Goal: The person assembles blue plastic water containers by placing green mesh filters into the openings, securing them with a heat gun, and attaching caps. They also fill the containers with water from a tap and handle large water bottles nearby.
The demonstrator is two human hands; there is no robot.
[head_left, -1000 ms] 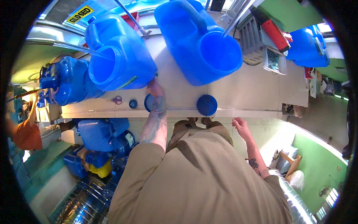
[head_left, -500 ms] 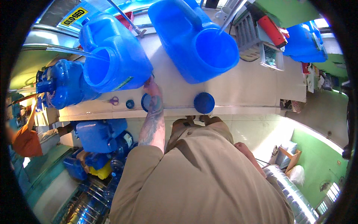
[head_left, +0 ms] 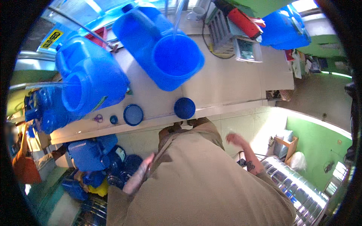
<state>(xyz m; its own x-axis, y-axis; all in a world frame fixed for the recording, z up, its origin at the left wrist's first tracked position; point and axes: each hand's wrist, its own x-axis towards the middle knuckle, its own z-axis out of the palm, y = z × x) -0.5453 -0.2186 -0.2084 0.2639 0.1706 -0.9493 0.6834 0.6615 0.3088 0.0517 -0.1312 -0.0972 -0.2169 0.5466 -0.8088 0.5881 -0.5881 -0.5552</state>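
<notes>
Two blue jugs under running streams, with both hands clear of the counter

The central jug [head_left: 158, 52], a blue, wide-mouthed container standing on the pale counter [head_left: 233, 81], serves as the reference for position. A clear stream enters its mouth. To its left stands the second jug [head_left: 102, 77], also blue and open, with another stream at its mouth. On the wearer's side of the central jug, near the counter's front edge, lies a dark blue lid [head_left: 184, 108]; a paler blue lid [head_left: 133, 115] lies to the left of this, followed by a small blue cap [head_left: 114, 119] and purple scissors [head_left: 98, 118]. To the right of the central jug stand a grey slatted crate [head_left: 220, 29] and a white mug [head_left: 196, 14]. The left hand [head_left: 148, 162], blurred, is on the wearer's side of the central jug, beside the torso; its grip cannot be told. The right hand [head_left: 236, 139], also blurred, is nearer the wearer and to the right of that jug, its fingers seemingly bent; how far they close cannot be told.
</notes>
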